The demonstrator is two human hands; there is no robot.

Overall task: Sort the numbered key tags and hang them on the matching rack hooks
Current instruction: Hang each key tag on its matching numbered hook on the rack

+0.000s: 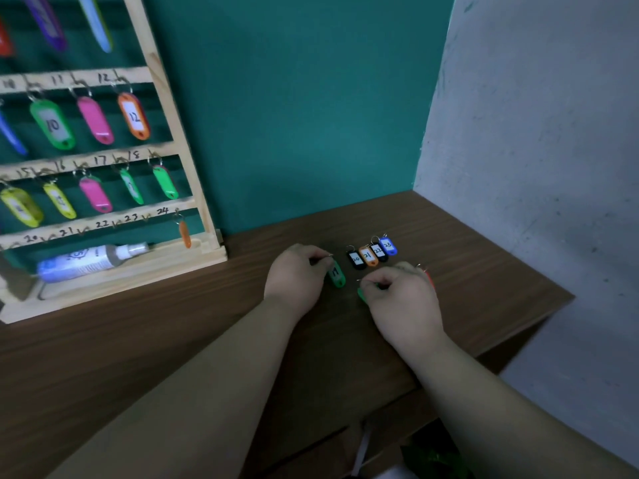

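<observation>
A wooden key rack [179, 140] with numbered hooks stands at the left, and most hooks carry coloured tags. On the table lie a black tag 20 [356, 260], an orange tag 21 [368, 256], a black tag 22 [380, 252] and a blue tag 23 [388, 246] in a row. My left hand [297, 276] pinches the ring of a green tag [336, 274] resting on the table. My right hand [403, 299] grips another green tag [363, 294]; a red tag [428, 276] peeks out behind its fingers.
A white squeeze bottle [90, 262] lies on the rack's base. An orange tag [185, 234] hangs on hook 24. The brown table [173, 340] ends at its right edge near a grey wall [536, 133]. A teal wall is behind.
</observation>
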